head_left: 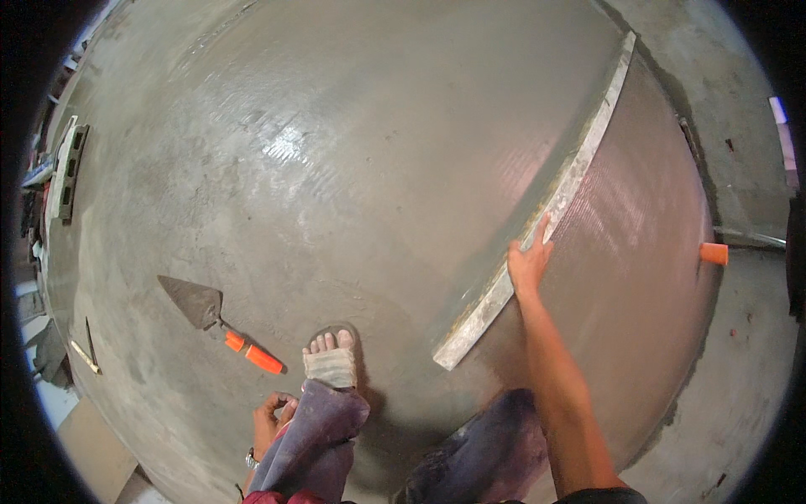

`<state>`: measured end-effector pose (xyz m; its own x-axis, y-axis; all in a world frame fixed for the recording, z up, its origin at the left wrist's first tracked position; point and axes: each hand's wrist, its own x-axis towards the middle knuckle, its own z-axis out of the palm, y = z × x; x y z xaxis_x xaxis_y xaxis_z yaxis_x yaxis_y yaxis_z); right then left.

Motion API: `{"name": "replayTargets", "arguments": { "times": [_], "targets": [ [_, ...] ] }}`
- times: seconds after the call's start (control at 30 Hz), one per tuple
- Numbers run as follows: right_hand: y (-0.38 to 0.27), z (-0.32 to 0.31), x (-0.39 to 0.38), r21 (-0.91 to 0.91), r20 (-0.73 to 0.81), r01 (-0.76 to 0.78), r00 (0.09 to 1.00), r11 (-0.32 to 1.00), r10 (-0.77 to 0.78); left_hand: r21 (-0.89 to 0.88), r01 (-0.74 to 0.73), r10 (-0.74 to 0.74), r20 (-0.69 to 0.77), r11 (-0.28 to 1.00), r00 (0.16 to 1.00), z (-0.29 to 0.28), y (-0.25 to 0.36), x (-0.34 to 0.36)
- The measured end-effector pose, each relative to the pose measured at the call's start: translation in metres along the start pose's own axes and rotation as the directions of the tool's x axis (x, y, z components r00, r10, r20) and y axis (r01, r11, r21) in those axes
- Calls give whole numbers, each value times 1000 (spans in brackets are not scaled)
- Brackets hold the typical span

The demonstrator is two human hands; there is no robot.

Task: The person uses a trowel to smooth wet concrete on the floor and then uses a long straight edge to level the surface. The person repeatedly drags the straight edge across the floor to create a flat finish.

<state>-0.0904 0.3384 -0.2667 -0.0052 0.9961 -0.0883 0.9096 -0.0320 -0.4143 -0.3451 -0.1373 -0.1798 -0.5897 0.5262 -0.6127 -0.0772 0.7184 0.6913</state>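
Note:
My right hand grips a long, pale straightedge near its lower part, with the index finger stretched along its top. The straightedge lies slantwise on the smooth, wet grey cement floor, running from near my feet to the far right. My left hand rests beside my bent left knee with its fingers curled, and nothing shows in it. A watch is on that wrist. Ahead and left of this hand, a pointing trowel with an orange handle lies flat on the cement.
My left foot stands on the cement, wrapped in a pale strap. A hollow block sits at the far left, with a thin stick nearer. An orange piece stands at the right edge, beside a rougher strip of floor.

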Motion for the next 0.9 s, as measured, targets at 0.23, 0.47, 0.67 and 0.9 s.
{"name": "replayTargets", "arguments": {
  "times": [0.23,0.47,0.67,0.9],
  "targets": [
    [14,12,-1,-69,-121,108,986,992,-115,41,29,-30,16,999,999,-2,4,-1],
    [-8,9,-14,-30,-36,65,997,997,-66,-7,41,-41,10,999,999,-3,2,0],
    [-9,11,3,-34,-85,65,994,997,-68,-45,74,-74,3,996,997,-5,-11,3],
    [-16,0,-22,-1,80,-48,996,999,48,68,-19,16,37,998,999,-13,-1,6]
  ]
}}
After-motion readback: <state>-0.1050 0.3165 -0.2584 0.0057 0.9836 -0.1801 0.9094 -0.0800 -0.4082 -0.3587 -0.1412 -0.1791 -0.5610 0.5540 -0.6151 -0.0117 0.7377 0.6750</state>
